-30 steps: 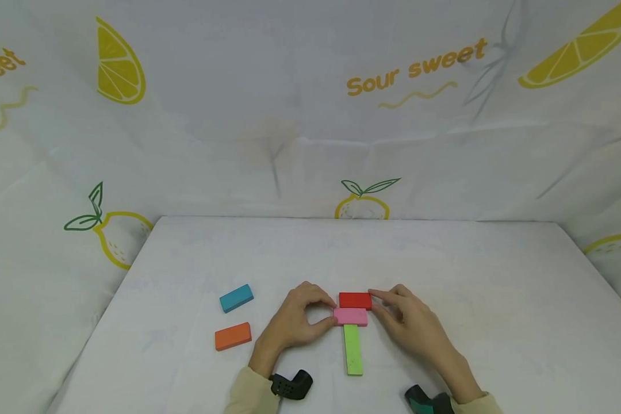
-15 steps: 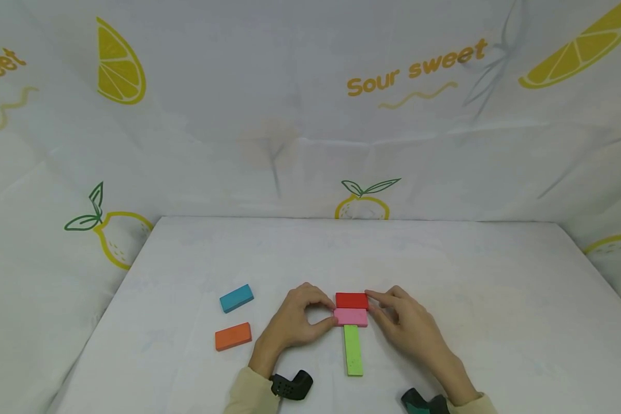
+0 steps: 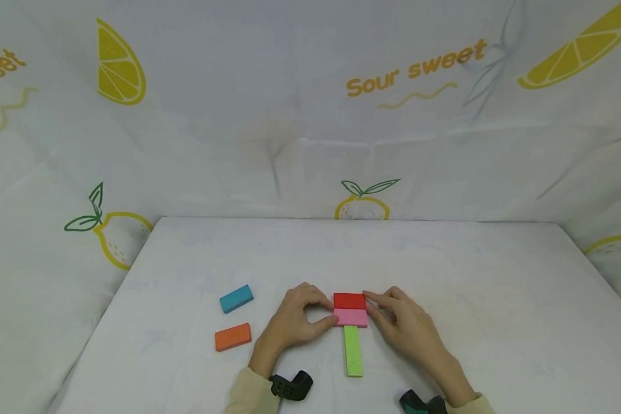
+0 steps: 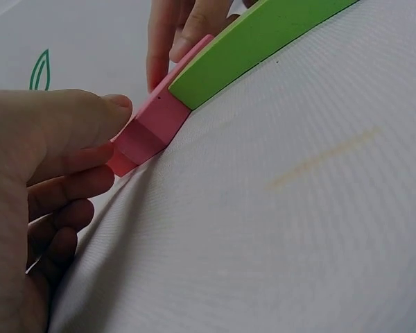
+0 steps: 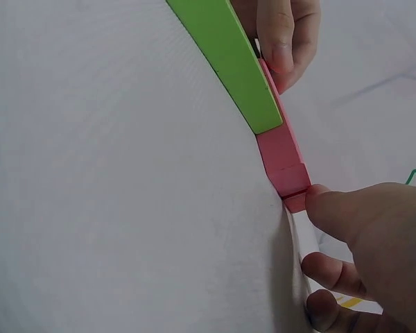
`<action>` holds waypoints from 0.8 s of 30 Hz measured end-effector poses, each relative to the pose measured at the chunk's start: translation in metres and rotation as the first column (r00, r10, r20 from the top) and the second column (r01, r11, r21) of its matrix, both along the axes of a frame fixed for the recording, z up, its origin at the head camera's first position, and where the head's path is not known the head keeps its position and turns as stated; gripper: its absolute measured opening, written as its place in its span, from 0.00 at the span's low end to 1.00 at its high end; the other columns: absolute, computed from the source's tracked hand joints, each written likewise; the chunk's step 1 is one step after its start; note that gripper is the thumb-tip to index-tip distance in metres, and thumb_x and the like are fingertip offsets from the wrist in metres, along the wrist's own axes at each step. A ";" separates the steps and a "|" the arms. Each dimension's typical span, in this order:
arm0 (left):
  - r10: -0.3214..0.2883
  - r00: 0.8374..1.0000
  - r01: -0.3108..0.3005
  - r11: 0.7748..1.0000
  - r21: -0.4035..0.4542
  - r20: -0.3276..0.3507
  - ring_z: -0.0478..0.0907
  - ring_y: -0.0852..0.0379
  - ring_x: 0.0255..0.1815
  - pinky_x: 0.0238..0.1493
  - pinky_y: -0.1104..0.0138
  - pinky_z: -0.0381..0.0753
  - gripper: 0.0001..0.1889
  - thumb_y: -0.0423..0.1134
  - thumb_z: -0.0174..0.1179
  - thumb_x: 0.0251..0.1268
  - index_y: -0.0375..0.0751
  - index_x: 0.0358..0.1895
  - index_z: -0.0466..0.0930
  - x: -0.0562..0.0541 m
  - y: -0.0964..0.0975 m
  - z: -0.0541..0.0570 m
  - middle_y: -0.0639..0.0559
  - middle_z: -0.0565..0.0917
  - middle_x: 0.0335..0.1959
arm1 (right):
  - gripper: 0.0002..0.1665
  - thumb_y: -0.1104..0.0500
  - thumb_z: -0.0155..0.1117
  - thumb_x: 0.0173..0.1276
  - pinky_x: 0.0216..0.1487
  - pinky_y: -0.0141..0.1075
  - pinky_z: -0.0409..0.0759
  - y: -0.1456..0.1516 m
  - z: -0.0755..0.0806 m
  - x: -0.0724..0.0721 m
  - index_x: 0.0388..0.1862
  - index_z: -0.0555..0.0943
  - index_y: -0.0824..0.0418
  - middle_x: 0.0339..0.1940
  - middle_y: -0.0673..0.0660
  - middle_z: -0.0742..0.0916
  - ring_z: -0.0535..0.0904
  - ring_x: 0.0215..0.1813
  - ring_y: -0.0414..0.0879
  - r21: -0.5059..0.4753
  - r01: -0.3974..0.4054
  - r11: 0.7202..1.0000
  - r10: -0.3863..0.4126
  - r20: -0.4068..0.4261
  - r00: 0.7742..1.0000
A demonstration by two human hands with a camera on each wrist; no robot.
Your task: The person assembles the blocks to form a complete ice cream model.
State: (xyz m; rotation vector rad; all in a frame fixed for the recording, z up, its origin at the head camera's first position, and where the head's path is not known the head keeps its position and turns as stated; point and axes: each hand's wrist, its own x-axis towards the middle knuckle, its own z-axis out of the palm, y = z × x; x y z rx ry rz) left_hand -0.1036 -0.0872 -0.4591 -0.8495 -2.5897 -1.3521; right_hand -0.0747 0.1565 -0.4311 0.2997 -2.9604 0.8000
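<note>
A red block (image 3: 349, 301) lies flat along the far side of a pink block (image 3: 350, 318), their long sides together and ends nearly level. Below them a light green block (image 3: 353, 351) points toward me, its far end against the pink one's near side. My left hand (image 3: 295, 316) holds the pink block by its left end, between thumb and index finger. With thumb and index finger my right hand (image 3: 406, 322) grips the right end of the red block. In the right wrist view the right thumb (image 5: 326, 208) is at the red block's end; the index finger is hidden.
Left of my left hand lie a blue block (image 3: 236, 298) and, nearer, an orange block (image 3: 233, 337). The white table (image 3: 497, 287) ends at a lemon-printed cloth (image 3: 238, 115) behind. A black wrist device (image 3: 292, 385) sits by the left sleeve.
My right hand has slid the red block left along the pink block until their ends nearly line up. The left hand and the other blocks have stayed in place.
</note>
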 end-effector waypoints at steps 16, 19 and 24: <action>0.010 1.000 -0.010 1.000 0.019 0.001 0.80 0.64 0.39 0.46 0.70 0.81 0.04 0.39 0.75 0.55 0.47 0.34 0.91 0.002 0.000 0.001 0.57 0.89 0.32 | 0.22 0.54 0.73 0.67 0.25 0.27 0.63 -0.001 0.001 0.000 0.61 0.86 0.48 0.34 0.47 0.79 0.66 0.29 0.36 0.011 0.001 1.000 -0.001 -0.004 1.000; 0.014 1.000 -0.014 1.000 0.017 0.006 0.80 0.64 0.39 0.46 0.70 0.81 0.04 0.40 0.75 0.55 0.47 0.34 0.91 0.002 0.000 0.001 0.58 0.89 0.33 | 0.23 0.55 0.73 0.67 0.25 0.27 0.63 -0.001 0.001 0.000 0.61 0.86 0.48 0.33 0.47 0.79 0.66 0.28 0.36 0.014 0.003 1.000 -0.003 -0.009 1.000; 0.018 1.000 -0.018 1.000 0.012 0.012 0.80 0.64 0.39 0.47 0.70 0.81 0.05 0.40 0.75 0.56 0.48 0.34 0.91 0.001 0.001 0.002 0.58 0.89 0.33 | 0.23 0.54 0.73 0.66 0.25 0.27 0.64 -0.001 0.002 0.000 0.61 0.86 0.48 0.33 0.47 0.79 0.66 0.28 0.36 0.018 0.005 1.000 -0.005 -0.006 1.000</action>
